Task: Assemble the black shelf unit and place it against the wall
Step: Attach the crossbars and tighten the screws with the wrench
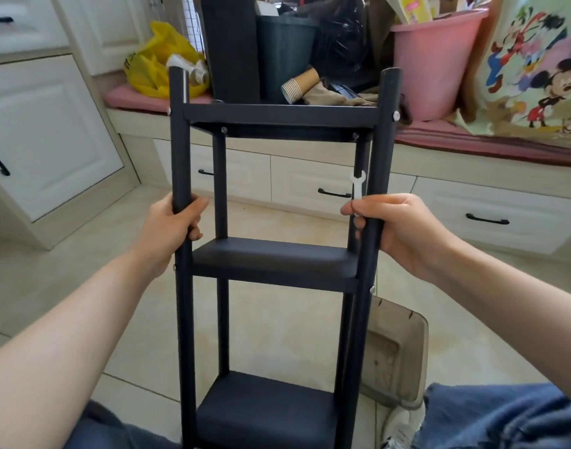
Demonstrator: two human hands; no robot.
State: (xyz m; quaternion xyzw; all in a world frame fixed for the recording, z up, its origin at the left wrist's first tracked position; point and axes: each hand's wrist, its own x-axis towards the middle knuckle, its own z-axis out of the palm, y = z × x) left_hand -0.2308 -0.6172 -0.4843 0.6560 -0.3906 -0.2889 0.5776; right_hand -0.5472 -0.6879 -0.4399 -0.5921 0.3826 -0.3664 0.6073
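At the bottom edge, denim-clad legs [498, 416] are seen on either side of the black shelf unit [274, 257], and a white shoe [404, 422] is glimpsed beside the right knee. The unit is held upright between the legs, over the tiled floor [277, 319]. Three tiers are visible, joined to four round posts by silver bolts, and its feet are cut off by the frame. The front left post is gripped by the left hand [170, 228], with the fingers curled round it and pressed together. The front right post is gripped at the same height by the right hand [397, 228], its fingers wrapped round the tube. A small white wrench [358, 186] is pinched between thumb and forefinger and stands up alongside the post. Just beyond the unit, a translucent grey-brown tray [394, 351] is seen on the floor. Farther off, well apart from the unit, a bench with drawers [310, 179] is topped by a pink cushion [131, 95]. On it are crowded a yellow bag [157, 59], a dark bin [284, 53], a stack of paper cups [300, 85] lying on its side, a pink bucket [433, 59] and a cartoon-printed bag [536, 69].
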